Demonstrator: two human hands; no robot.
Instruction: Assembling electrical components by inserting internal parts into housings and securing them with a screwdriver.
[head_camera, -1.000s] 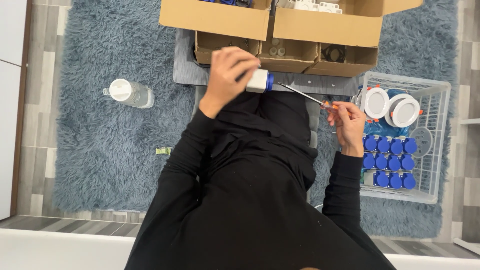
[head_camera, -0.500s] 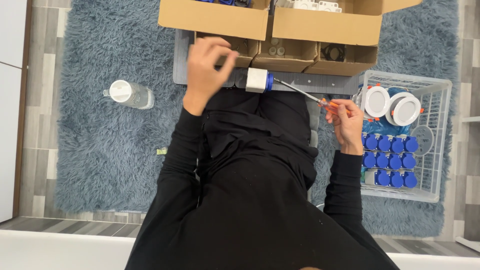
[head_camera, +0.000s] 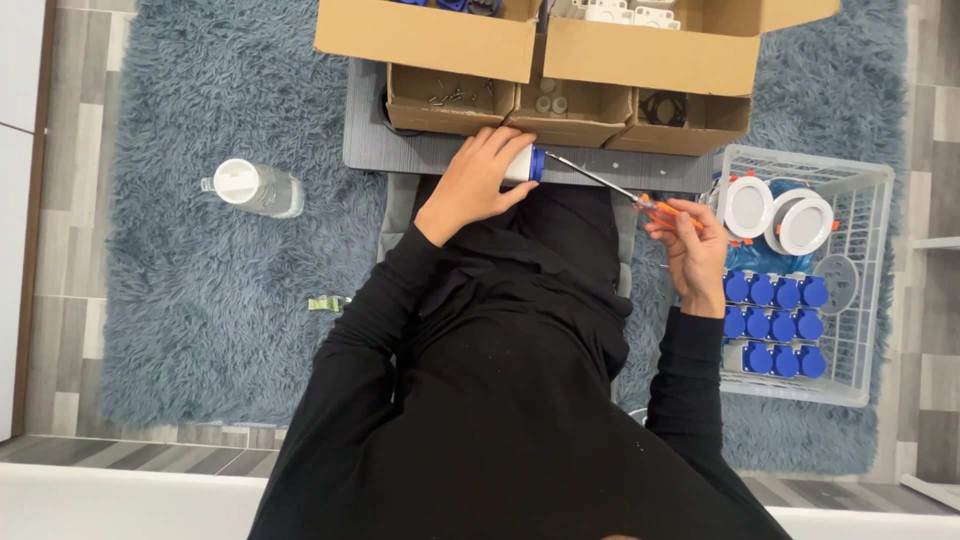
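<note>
Shaggy blue rug (head_camera: 200, 300); left hand (head_camera: 475, 185) grips smooth white-and-blue part (head_camera: 524, 164).

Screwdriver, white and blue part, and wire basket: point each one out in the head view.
screwdriver (head_camera: 600, 183), head view, on the bare metal shaft.
white and blue part (head_camera: 528, 164), head view, on the end showing past the left hand.
wire basket (head_camera: 872, 262), head view, on its right wall.

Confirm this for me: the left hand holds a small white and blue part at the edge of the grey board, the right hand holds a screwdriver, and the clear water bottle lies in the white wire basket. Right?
Not quite. The head view shows the water bottle lying on the blue rug, to the person's left, not in the white wire basket. The rest holds: the left hand holds the white and blue part at the grey board, and the right hand holds the screwdriver.
</note>
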